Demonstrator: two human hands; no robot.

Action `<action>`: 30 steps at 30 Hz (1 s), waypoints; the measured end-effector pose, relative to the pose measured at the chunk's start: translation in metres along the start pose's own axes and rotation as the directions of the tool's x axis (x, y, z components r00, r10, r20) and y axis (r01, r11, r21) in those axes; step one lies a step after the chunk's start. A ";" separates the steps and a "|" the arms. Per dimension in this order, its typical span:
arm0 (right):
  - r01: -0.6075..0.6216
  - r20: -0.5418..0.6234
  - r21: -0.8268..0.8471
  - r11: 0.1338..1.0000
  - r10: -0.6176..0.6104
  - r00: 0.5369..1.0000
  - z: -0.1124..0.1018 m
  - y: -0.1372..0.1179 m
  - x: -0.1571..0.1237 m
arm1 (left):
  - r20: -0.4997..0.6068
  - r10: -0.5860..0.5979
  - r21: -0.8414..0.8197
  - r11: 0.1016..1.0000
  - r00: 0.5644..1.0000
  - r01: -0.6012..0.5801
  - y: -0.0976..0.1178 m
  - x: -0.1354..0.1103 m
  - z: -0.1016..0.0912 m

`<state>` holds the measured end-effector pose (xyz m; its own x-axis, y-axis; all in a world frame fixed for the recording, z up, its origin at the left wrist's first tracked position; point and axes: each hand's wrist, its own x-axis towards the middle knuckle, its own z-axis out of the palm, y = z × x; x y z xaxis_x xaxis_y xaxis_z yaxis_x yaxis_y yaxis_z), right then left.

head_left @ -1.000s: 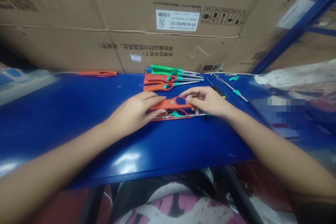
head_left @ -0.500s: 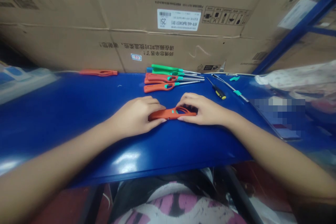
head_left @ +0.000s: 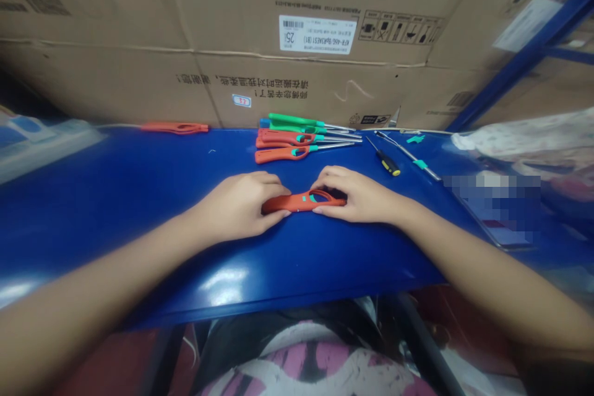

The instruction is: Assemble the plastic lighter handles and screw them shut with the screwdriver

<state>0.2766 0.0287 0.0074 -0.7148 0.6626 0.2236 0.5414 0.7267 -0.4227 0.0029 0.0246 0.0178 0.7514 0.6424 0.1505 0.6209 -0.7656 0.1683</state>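
Note:
An orange lighter casing point(head_left: 297, 202) with a trigger loop and small green parts lies between my hands, just over the blue table. The thumb and fingers of my left hand point(head_left: 245, 205) are closed around its left, handle end. My right hand point(head_left: 355, 195) pinches the right end beside the loop, fingertips on the far side and thumb on the near side. No metal tube shows at that end; my right fingers cover its tip. Beyond my hands lie several orange long-neck lighters point(head_left: 278, 154) with metal tubes, and green ones point(head_left: 297, 120) behind them.
A black-and-yellow screwdriver point(head_left: 388, 164) and a metal lighter tube point(head_left: 420, 163) with a green collar lie to the right, near a phone-like slab point(head_left: 508, 232). Another orange casing point(head_left: 176, 128) rests at the back left. A large cardboard box point(head_left: 232, 25) walls off the table's back.
The casing has turned very slightly in my hands, and the dark seam along its near edge shows less. Both hands keep their hold; the other things lie as before.

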 end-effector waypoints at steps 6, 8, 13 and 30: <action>-0.019 0.021 -0.040 0.999 0.020 1.000 0.000 -0.003 0.001 | 0.003 -0.008 0.000 1.000 1.000 0.008 -0.002 0.000 -0.001; -0.028 0.031 -0.043 0.999 0.030 0.999 0.000 -0.004 0.002 | -0.001 -0.014 -0.007 1.000 1.000 0.014 -0.002 0.000 -0.001; -0.047 0.022 -0.019 0.999 0.048 0.999 0.002 -0.006 0.002 | -0.020 -0.072 -0.017 0.997 0.997 0.072 -0.001 -0.001 0.002; 0.012 -0.007 -0.287 0.958 -0.014 1.000 0.008 -0.011 0.001 | -0.009 -0.012 0.347 0.938 1.000 0.014 0.019 -0.002 0.007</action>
<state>0.2666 0.0194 0.0057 -0.7195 0.6533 0.2355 0.6373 0.7559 -0.1497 0.0148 0.0088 0.0141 0.7421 0.6516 0.1573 0.6703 -0.7203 -0.1785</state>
